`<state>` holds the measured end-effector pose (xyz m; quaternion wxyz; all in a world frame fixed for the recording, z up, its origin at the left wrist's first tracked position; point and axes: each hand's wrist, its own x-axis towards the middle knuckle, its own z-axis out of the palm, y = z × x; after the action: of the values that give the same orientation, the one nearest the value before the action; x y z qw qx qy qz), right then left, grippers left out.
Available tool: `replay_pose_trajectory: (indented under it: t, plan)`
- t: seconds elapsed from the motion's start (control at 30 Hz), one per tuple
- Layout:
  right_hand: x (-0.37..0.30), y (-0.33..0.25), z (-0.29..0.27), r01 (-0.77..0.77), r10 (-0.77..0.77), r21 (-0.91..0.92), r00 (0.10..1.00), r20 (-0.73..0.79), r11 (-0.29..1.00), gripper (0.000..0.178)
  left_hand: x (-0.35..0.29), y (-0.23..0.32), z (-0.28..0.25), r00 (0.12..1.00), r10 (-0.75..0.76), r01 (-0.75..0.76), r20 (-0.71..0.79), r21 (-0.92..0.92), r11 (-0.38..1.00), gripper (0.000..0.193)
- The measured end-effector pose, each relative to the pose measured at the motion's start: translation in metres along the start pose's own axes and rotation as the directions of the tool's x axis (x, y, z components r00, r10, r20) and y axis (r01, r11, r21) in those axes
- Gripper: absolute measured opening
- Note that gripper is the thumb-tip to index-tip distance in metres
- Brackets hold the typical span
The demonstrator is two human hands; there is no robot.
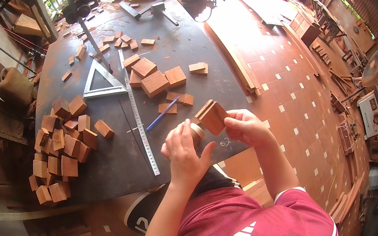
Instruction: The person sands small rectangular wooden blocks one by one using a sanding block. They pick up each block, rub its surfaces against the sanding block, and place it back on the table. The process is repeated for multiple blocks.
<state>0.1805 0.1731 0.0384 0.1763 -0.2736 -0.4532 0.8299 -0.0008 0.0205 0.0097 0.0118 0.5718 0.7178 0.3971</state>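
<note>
My right hand (pixel 249 128) pinches a reddish-brown wooden block (pixel 213 118) by its right side. A slot runs along the block's upper edge, and it is held tilted above the table's near edge. Just left of it, my left hand (pixel 183 153) curls its fingers over a tan round roll (pixel 197 131), with the thumb held apart. Most of the roll is hidden by the fingers, so its exact kind is unclear. A blue pen (pixel 163 113) lies beyond my left hand, beside small flat wooden pieces (pixel 180 98).
A dark table (pixel 109 171) carries a heap of wooden blocks (pixel 68 145) on the left and larger blocks (pixel 155 82) in the middle. A steel ruler (pixel 137 120) and triangular square (pixel 103 82) lie between them. Long boards (pixel 231 58) stand along the right edge.
</note>
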Motion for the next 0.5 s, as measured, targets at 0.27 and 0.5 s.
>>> replay_pose_trajectory:
  t: [0.27, 0.5]
  plan:
    - [-0.005, 0.022, 0.003, -0.094, 0.085, 0.210, 0.995, 0.051, 0.973, 0.028, 0.002, 0.002, -0.007, 0.991, 0.067, -0.077, -0.120, -0.082, 0.994, 0.081]
    - [-0.001, 0.035, 0.011, -0.128, 0.083, 0.344, 0.986, 0.142, 0.930, 0.026, 0.005, 0.000, -0.014, 0.982, 0.082, -0.103, -0.170, -0.119, 0.987, 0.079]
